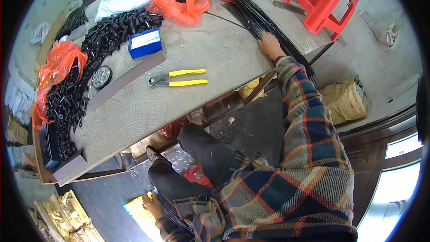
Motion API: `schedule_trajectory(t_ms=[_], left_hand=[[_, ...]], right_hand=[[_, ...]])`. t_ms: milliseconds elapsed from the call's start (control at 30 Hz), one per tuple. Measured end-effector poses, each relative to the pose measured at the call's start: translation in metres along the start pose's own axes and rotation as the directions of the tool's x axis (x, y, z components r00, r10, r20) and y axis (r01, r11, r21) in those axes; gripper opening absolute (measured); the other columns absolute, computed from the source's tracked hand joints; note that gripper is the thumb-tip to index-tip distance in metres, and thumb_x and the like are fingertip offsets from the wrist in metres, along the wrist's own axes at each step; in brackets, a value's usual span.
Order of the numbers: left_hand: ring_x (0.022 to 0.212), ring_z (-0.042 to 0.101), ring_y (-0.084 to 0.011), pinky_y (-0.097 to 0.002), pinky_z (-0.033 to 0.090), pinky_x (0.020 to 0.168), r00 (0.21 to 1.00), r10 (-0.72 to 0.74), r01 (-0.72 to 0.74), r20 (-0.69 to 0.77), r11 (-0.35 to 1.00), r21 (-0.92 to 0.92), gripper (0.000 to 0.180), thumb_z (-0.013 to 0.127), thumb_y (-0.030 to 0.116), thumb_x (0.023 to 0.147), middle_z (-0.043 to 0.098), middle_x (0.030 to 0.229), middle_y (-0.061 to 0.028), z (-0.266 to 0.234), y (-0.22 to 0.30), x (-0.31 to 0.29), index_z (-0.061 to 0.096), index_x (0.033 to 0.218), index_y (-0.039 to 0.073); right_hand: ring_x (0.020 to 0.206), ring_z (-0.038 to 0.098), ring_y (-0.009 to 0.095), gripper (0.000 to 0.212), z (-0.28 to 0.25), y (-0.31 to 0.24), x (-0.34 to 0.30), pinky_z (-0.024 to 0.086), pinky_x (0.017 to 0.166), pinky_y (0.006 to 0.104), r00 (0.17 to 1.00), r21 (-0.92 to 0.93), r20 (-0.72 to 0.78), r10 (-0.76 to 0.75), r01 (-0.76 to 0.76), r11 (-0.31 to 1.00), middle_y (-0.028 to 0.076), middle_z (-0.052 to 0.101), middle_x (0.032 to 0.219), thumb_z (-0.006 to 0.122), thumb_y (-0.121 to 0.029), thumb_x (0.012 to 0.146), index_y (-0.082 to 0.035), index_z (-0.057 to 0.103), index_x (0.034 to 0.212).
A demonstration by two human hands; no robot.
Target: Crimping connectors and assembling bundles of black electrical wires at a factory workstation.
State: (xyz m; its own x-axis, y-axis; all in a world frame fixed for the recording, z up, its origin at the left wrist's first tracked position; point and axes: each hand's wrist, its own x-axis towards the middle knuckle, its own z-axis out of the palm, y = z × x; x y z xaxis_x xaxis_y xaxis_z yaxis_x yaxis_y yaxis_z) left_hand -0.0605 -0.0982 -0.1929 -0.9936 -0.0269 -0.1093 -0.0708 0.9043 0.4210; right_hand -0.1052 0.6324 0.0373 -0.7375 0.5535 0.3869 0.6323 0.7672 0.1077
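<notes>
Upper-frame counter (pixel 224 49); my right fingers (pixel 264 39) curl over black rods (pixel 247 14), grip unclear; left fingers (pixel 147 199) spread by yellow bag (pixel 138 210), lower left.

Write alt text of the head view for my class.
A person's right hand is on a bundle of thin black rods on a table; the left hand is lower down, by a yellow package. Yellow-handled pliers and heaped black parts lie on the table.

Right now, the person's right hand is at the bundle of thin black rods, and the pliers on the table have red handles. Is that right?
Not quite: the pliers on the table have yellow handles, not red, as the head view shows. The right hand is at the bundle of thin black rods.
</notes>
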Motion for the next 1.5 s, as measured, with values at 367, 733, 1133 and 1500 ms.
schedule_trajectory(t_ms=[367,733,1133,1500], left_hand=[[0.107,0.049,-0.0340,-0.0528,0.026,0.095,0.965,0.261,-0.257,0.015,0.959,-0.117,0.034,0.052,0.028,0.085,0.056,0.110,-0.0156,-0.022,0.065,0.007,0.054,0.110,0.006],[0.085,0.058,-0.0335,-0.0437,0.039,0.083,0.958,0.286,-0.285,-0.034,0.923,-0.258,0.028,0.053,0.025,0.084,0.062,0.093,-0.0153,-0.020,0.055,-0.008,0.059,0.099,0.002],[0.089,0.060,-0.0314,-0.0349,0.047,0.077,0.968,0.251,-0.227,0.026,0.909,-0.349,0.029,0.055,0.016,0.084,0.061,0.099,-0.0203,-0.017,0.053,-0.010,0.056,0.104,-0.005],[0.080,0.061,-0.0326,-0.0369,0.049,0.068,0.962,0.272,-0.265,-0.022,0.911,-0.316,0.029,0.056,0.021,0.083,0.060,0.094,-0.0192,-0.028,0.069,-0.019,0.056,0.104,0.002]], right_hand=[[0.084,0.061,0.034,0.027,-0.049,0.002,0.018,0.048,0.072,0.0388,0.892,0.414,0.406,0.199,-0.373,0.830,0.020,0.062,0.091,0.053,-0.014,0.068,0.001,0.062,0.088],[0.087,0.056,0.038,0.029,-0.057,0.021,0.036,0.043,0.074,0.0469,0.985,0.159,0.153,0.084,-0.108,0.981,0.020,0.060,0.088,0.053,-0.030,0.080,-0.002,0.057,0.085],[0.041,0.045,0.014,0.030,-0.086,-0.005,0.104,0.035,0.037,0.0299,0.974,0.526,-0.227,0.000,0.123,0.841,0.008,0.050,0.056,0.050,-0.027,0.086,-0.002,0.048,0.069],[0.046,0.049,0.015,0.031,-0.212,-0.096,0.146,0.041,0.045,0.0321,0.861,0.739,-0.485,0.153,0.309,0.599,0.009,0.053,0.059,0.055,-0.030,0.083,0.001,0.049,0.082]])
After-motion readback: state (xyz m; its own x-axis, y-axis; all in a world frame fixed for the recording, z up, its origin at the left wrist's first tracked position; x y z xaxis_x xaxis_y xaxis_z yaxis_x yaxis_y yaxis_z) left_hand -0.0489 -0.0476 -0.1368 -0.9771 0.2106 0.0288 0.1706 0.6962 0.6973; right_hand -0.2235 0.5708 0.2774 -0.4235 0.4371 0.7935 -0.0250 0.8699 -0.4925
